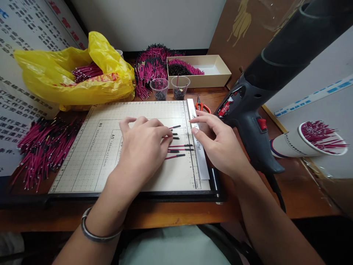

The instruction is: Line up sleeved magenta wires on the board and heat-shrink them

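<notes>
Fingers of the left hand [145, 144] curl over wires [180, 145] toward the gridded board's [157, 184] three o'clock side; grip unconfirmed. Right hand [217, 141] open over the pale strip [203, 167]. Several laid out, tips staggered; axis nine-to-three, black ends three-ward. Outstanding: loose heap [46, 151], nine o'clock.

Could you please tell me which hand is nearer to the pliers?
Right. The right hand is just on the near side of the pliers; the left hand is farther off to their left, over the board.
</notes>
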The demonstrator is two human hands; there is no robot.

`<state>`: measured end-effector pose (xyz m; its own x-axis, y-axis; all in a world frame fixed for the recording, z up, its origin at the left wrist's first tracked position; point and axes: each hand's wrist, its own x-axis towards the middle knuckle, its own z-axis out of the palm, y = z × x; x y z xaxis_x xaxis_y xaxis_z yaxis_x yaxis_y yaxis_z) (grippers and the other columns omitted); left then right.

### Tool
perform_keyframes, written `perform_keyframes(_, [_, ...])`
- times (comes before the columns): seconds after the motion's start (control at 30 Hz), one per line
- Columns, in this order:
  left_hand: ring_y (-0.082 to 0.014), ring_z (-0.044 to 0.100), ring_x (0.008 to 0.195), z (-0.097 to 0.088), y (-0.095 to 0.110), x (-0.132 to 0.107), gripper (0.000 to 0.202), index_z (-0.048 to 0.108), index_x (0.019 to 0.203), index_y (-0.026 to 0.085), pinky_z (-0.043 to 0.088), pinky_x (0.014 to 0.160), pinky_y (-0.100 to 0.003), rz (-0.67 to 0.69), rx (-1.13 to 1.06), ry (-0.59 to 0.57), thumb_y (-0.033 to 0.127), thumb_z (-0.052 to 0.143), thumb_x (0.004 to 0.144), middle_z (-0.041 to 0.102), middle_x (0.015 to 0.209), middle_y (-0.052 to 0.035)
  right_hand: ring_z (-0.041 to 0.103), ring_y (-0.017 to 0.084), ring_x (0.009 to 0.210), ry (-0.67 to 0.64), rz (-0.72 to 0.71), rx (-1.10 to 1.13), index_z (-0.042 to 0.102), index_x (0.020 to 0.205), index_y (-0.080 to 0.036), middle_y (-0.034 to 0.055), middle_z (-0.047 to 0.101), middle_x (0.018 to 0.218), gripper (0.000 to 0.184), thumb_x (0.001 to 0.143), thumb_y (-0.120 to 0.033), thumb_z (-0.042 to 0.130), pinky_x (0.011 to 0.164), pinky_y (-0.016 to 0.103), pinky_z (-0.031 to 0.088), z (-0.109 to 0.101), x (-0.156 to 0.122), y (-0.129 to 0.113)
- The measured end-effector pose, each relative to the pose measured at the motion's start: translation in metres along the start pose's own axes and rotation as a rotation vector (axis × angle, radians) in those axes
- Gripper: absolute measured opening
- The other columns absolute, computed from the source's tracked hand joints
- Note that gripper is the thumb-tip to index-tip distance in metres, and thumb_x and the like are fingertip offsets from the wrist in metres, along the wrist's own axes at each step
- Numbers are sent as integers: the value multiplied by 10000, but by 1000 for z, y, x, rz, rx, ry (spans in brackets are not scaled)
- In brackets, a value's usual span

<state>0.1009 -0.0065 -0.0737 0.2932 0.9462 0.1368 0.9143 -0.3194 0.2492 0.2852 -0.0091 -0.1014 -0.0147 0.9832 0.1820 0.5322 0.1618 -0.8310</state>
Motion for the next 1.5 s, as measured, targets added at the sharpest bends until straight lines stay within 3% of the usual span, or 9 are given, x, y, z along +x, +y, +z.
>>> perform_keyframes(0.13, [-307,648,1033,3,2,-2,232,797,872,267,341,1057,-625,34,-20,11,295,594,980,794,1069,-37,533,249,1438,5,-25,0,711,1069,-198,131,630,1445,220,905,-282,592,1224,502,408,-1,0,0])
perform_keyframes(0.23, [-321,652,1178,3,-4,-14,305,741,1180,255,314,1152,-634,24,-9,76,335,487,1030,745,1281,-80,528,253,1442,5,-17,-2,707,1063,-206,122,628,1448,211,912,-283,582,1225,520,401,-1,-1,-1])
perform_keyframes(0.33, [-316,493,1455,6,-9,-32,535,486,1516,124,166,1280,-636,80,41,2,304,273,1060,548,1553,-140,519,257,1449,8,-8,4,709,1060,-201,125,616,1464,215,913,-284,576,1228,527,395,-1,-1,-2])
perform_keyframes(0.4, [-305,367,1551,11,-11,-42,606,345,1590,48,133,1308,-621,136,72,-59,281,210,1047,407,1649,-152,523,260,1444,7,-6,4,713,1064,-194,131,617,1462,226,915,-290,574,1220,526,405,0,-1,-2])
perform_keyframes(0.5, [-322,291,1587,20,-10,-47,654,276,1607,-7,158,1310,-622,145,136,-41,288,203,1028,316,1683,-181,533,264,1434,6,-5,2,719,1064,-192,132,621,1455,235,918,-302,572,1190,526,437,0,0,-2])
perform_keyframes(0.73, [-335,327,1570,26,-3,-29,669,376,1559,-44,175,1309,-644,91,178,-29,277,166,1011,373,1643,-212,556,258,1411,17,1,2,728,1050,-204,122,629,1451,224,920,-306,578,1158,516,470,0,0,-1])
perform_keyframes(1.1, [-302,410,1532,44,42,-32,608,427,1537,-20,280,1302,-582,169,86,39,250,225,1031,419,1616,-207,549,225,1423,17,-21,1,722,1069,-198,116,626,1456,239,920,-266,548,1248,493,386,1,0,4])
perform_keyframes(1.37, [-307,416,1529,25,21,-45,576,391,1556,10,186,1309,-624,174,71,72,288,248,1072,444,1617,-148,494,243,1471,-35,4,-31,722,1054,-181,153,588,1485,256,889,-235,534,1255,519,354,1,1,2])
perform_keyframes(1.5, [-275,430,1521,21,13,-61,515,476,1526,104,44,1335,-534,214,86,79,328,295,1099,467,1613,-60,465,263,1493,-95,-13,-50,685,1109,-189,157,524,1546,309,845,-212,526,1237,547,366,-1,-1,0])
